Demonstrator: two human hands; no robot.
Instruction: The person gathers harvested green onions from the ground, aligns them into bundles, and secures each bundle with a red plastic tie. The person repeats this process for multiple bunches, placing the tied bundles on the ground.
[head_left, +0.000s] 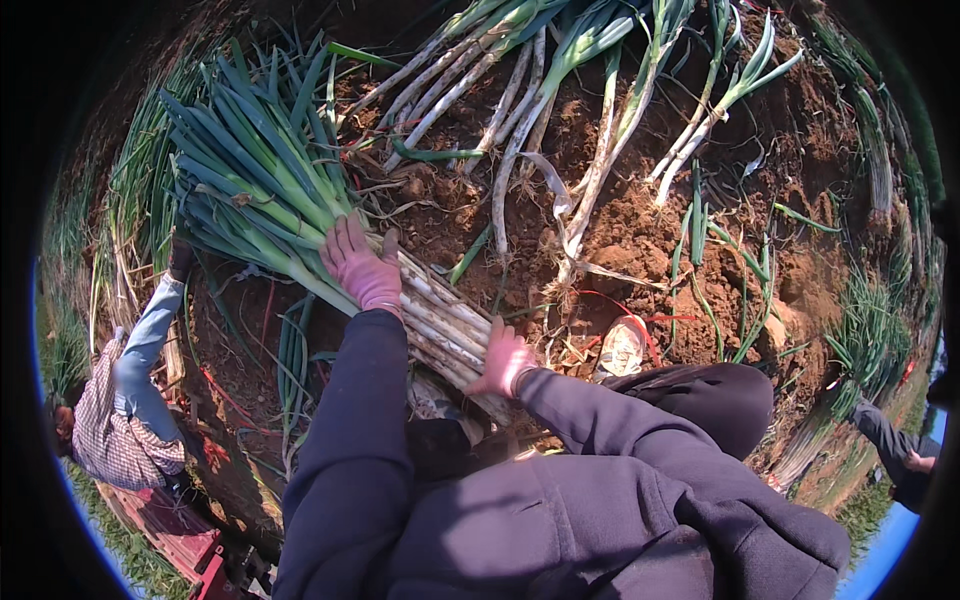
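A thick bundle of long green onions (443,318) lies slantwise in front of me. Its dark green leaves fan out to the upper left and its pale stalks point down to the right. My left hand (362,262), in a pink glove, grips the bundle from above where the green turns to white. Lower down, my right hand (503,358), gloved alike, holds the side of the white stalks close to their root end. The palms and the undersides of the stalks are hidden.
Loose green onions (590,180) with rooty ends lie across the reddish soil (650,240) ahead. Red ties (655,335) lie by my shoe (622,347). A person in a checked top (130,420) bends at the left; another person's arm (900,440) shows at the right beside a bundle.
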